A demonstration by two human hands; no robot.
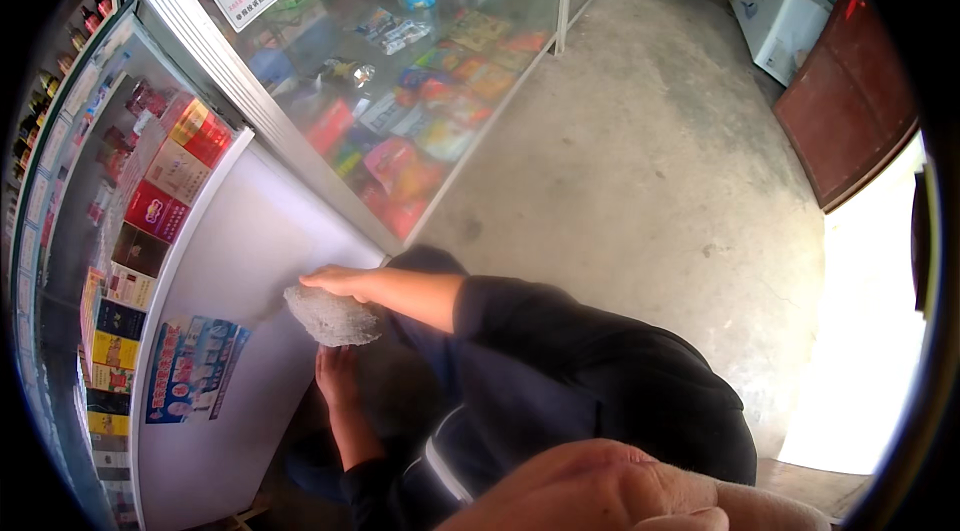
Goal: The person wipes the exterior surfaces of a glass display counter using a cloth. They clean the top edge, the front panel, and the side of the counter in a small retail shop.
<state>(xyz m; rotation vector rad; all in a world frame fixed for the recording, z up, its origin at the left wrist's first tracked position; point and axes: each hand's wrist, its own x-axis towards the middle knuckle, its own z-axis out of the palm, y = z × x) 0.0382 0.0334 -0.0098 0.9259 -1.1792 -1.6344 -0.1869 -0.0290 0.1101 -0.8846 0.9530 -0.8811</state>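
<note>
A rumpled, rough-textured grey cloth is close to the white front panel of a glass display counter. My right hand grips its upper edge, the fingers lying over the top. At the cloth's lower edge is my left hand, its fingertips partly hidden there and holding on. Both arms reach out from dark sleeves. Whether the cloth presses on the panel cannot be told. Large and near the lens, a hand-like patch of skin fills the bottom; whose it is stays unclear.
Behind curved glass, cigarette packs line the counter. A blue poster is on its panel. An adjoining glass case holds packaged goods. Concrete floor runs towards a white chest freezer and a reddish-brown door.
</note>
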